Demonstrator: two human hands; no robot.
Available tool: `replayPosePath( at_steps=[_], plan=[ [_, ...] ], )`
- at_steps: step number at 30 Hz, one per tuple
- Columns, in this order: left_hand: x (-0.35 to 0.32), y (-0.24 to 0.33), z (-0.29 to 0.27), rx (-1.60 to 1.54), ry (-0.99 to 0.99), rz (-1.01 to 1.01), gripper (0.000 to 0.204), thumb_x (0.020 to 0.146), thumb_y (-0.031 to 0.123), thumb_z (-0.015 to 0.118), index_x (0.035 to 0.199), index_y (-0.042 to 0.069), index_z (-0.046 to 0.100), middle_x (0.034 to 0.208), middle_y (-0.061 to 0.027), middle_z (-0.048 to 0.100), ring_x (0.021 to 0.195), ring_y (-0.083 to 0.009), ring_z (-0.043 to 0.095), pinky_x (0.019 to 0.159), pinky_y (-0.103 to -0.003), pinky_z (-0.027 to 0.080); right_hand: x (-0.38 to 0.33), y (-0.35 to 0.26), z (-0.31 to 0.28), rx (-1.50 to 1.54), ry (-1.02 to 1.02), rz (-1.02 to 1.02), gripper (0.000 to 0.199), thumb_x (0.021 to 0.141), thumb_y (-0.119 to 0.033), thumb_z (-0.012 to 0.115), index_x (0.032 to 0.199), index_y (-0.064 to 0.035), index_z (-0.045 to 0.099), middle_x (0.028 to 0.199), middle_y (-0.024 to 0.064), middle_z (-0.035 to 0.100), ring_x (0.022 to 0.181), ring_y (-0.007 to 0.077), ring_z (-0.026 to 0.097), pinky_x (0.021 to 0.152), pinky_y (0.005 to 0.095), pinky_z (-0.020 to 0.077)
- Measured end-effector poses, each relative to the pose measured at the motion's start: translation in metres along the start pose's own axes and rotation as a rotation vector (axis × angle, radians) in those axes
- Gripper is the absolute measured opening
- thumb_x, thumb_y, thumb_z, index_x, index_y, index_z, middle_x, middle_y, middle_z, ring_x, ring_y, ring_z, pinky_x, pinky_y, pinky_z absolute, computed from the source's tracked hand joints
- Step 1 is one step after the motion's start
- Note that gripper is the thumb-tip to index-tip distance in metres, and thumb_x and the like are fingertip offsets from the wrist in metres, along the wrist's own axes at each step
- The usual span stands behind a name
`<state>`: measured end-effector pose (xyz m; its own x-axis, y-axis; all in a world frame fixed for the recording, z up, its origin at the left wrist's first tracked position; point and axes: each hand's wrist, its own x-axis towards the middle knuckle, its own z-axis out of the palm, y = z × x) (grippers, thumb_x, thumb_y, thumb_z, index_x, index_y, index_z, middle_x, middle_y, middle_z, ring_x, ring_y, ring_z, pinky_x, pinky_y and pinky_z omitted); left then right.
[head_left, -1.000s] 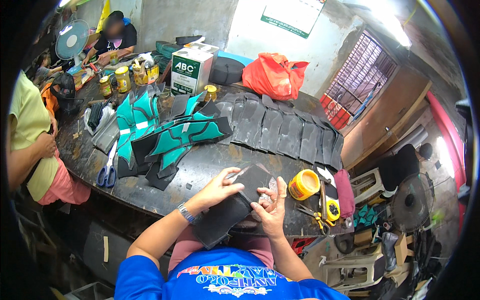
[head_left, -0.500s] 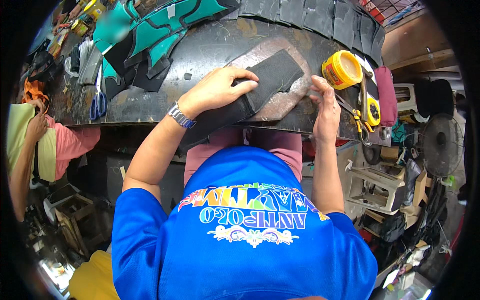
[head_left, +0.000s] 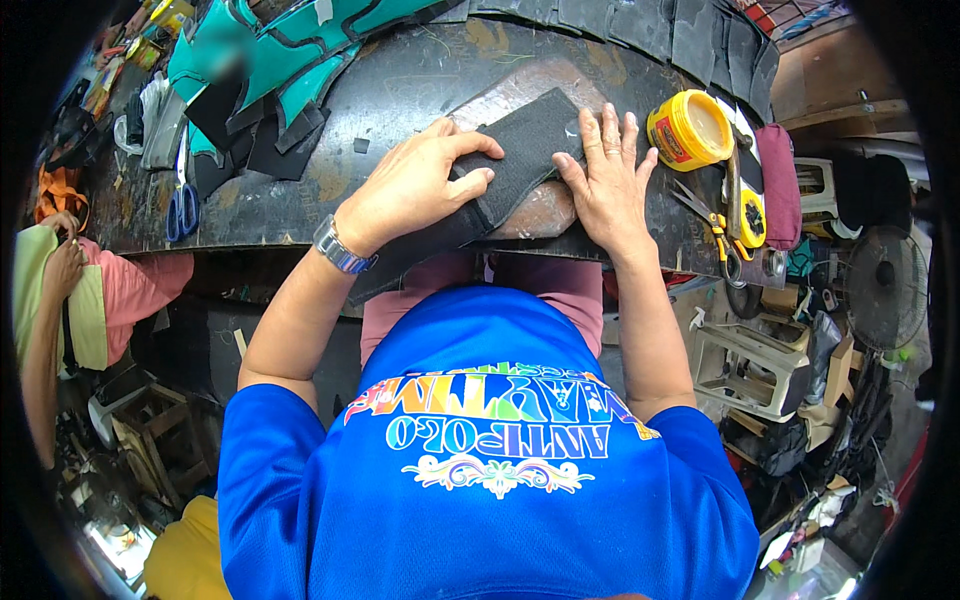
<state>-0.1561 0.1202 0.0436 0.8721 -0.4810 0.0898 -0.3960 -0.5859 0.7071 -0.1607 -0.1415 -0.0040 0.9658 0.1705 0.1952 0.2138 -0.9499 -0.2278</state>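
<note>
A folded black fabric piece (head_left: 532, 140) lies slantwise on a brown, worn flat slab (head_left: 545, 210), and its lower left part reaches over the table's front edge. My left hand (head_left: 415, 185), with a metal watch on the wrist, grips the piece near its middle, thumb and forefinger on top; the other fingers are partly hidden. Flat beside the fabric's right end rests my right hand (head_left: 612, 180), fingers spread and thumb touching the fabric's edge. To its right are a yellow tub (head_left: 690, 130) of pale paste and yellow-handled scissors (head_left: 722, 235).
Blue-handled scissors (head_left: 183, 205) lie at the dark table's (head_left: 400, 90) left. Green and black cut pieces (head_left: 300, 60) are heaped behind them. Dark panels (head_left: 640, 40) line the far edge. A maroon roll (head_left: 778, 185) lies at right. Another person's arm (head_left: 60, 290) shows far left.
My right hand has come down and left, from raised beside the slab to flat against the fabric's right end. My left hand stays on the fabric.
</note>
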Motion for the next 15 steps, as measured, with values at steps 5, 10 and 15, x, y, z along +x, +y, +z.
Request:
replayPosePath(
  at_steps=[5,10,15],
  plan=[
    [0.004,0.007,0.004,0.107,0.096,0.078,0.035,0.087,0.02,0.061,0.118,0.007,0.068,0.112,-0.0186,0.057,0.108,-0.035,0.058,0.097,-0.042,0.048,-0.021,-0.018,-0.001,-0.066,0.006,0.033,0.088,0.094,-0.067,0.044,0.154,-0.0039,0.032,0.161,0.0251,0.022,0.152,0.0407,0.01,0.115,0.069,0.0035],
    [0.009,-0.001,0.0,0.05,0.016,0.053,0.041,0.085,0.019,0.062,0.122,0.001,0.066,0.118,-0.0185,0.057,0.114,-0.0342,0.057,0.101,-0.041,0.046,-0.014,-0.006,-0.01,-0.247,0.04,-0.025,0.089,0.092,-0.071,0.044,0.153,-0.0055,0.035,0.161,0.0228,0.026,0.153,0.0393,0.01,0.114,0.0702,0.0046],
    [0.004,-0.011,-0.001,0.025,0.011,0.081,0.042,0.088,0.013,0.061,0.129,0.006,0.064,0.124,-0.0157,0.056,0.12,-0.0308,0.055,0.104,-0.036,0.043,0.004,0.003,-0.013,-0.267,-0.006,-0.165,0.079,0.092,-0.07,0.044,0.155,-0.0218,0.036,0.162,0.0149,0.027,0.153,0.0352,0.01,0.116,0.0681,0.0039]
  ],
)
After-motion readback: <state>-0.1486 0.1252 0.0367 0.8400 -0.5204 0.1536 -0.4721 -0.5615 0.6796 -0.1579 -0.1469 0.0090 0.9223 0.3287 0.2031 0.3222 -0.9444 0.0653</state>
